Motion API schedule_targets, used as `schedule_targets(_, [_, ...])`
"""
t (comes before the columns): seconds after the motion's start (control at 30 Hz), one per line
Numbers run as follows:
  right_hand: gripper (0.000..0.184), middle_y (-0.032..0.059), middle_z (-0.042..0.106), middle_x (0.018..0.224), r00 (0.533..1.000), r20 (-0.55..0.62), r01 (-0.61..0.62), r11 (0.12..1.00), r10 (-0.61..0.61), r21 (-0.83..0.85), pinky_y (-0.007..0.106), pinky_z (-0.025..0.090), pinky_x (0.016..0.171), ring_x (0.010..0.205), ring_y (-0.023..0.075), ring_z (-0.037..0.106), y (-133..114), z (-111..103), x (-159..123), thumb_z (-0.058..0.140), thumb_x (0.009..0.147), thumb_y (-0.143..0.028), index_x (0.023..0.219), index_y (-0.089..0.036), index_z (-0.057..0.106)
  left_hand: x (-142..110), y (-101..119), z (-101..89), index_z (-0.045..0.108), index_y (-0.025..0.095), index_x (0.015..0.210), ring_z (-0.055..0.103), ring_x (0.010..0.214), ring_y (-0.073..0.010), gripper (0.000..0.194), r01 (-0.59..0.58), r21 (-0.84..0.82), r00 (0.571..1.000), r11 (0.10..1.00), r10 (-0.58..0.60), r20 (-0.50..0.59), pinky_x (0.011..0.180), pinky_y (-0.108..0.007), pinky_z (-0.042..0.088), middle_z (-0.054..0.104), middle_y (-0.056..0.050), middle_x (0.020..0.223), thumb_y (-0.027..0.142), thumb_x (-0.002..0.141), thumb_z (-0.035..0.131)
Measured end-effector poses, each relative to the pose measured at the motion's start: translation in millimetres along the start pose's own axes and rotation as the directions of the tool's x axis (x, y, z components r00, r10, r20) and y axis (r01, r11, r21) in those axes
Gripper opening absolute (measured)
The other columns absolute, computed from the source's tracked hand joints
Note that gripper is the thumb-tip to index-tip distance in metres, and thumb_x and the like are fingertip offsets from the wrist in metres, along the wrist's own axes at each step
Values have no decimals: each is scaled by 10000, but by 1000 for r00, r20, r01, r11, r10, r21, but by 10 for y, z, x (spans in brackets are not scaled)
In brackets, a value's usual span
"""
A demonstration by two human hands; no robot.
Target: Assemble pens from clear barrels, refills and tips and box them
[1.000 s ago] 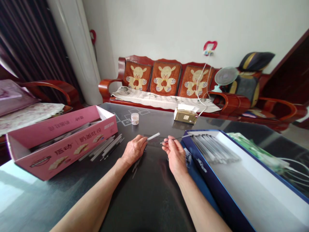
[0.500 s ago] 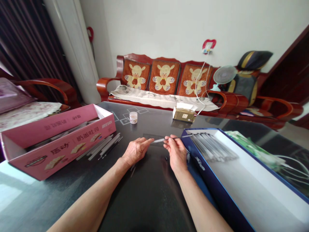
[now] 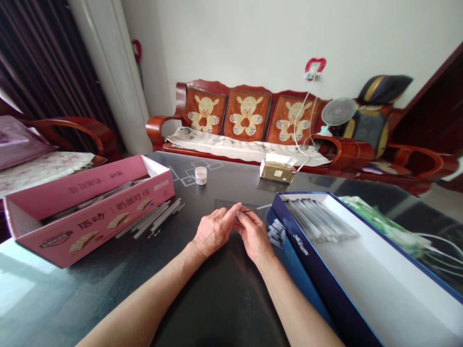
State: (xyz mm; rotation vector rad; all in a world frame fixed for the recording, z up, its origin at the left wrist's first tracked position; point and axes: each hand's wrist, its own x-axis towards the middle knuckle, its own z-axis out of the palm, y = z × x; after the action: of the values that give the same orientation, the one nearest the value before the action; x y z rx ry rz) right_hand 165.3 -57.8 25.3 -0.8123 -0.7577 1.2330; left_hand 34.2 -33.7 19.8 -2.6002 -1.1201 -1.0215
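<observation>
My left hand (image 3: 214, 231) and my right hand (image 3: 254, 235) meet over the dark table (image 3: 220, 299), fingertips touching. A thin rod (image 3: 264, 206), dark near the fingers and pale at its far end, sticks out to the right from between them. My right thumb and fingers pinch it. The left fingers are closed at its near end, which they hide. Several thin sleeved sticks (image 3: 318, 219) with dark ends lie side by side in a blue box (image 3: 361, 303) with a white inside. More loose sticks (image 3: 159, 217) lie on the table beside a pink box (image 3: 108, 217).
A small white jar (image 3: 200, 176) and a tissue pack (image 3: 278, 170) stand towards the table's far side. Right of the blue box lie a green-and-white bag (image 3: 379, 221) and white cables (image 3: 441, 253). Beyond is a wooden sofa (image 3: 159, 126) with bear cushions.
My hands have come together, the left moving right and the right shifting slightly left. The rod has moved left, away from over the blue box's edge.
</observation>
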Motion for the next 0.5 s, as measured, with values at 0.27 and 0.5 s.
schedule_targets(0.27, [444, 11, 694, 949, 980, -129, 142, 987, -150, -70, 239, 524, 619, 747, 123, 648, -131, -60, 50, 691, 744, -406, 1139, -234, 584, -2, -16, 6, 462, 243, 1342, 565, 726, -118, 400, 31, 15, 999, 999, -31, 19, 623, -176, 466, 568, -28, 792, 228, 965, 329])
schedule_targets(0.5, [389, 16, 720, 805, 940, -266, 201, 976, -215, -79, 232, 520, 562, 631, 119, 652, -192, -87, 87, 746, 688, -334, 1004, -190, 570, -34, -28, 22, 481, 238, 1325, 548, 717, -118, 396, -9, 3, 1000, 1000, 9, 14, 626, -189, 464, 551, -20, 784, 215, 957, 337])
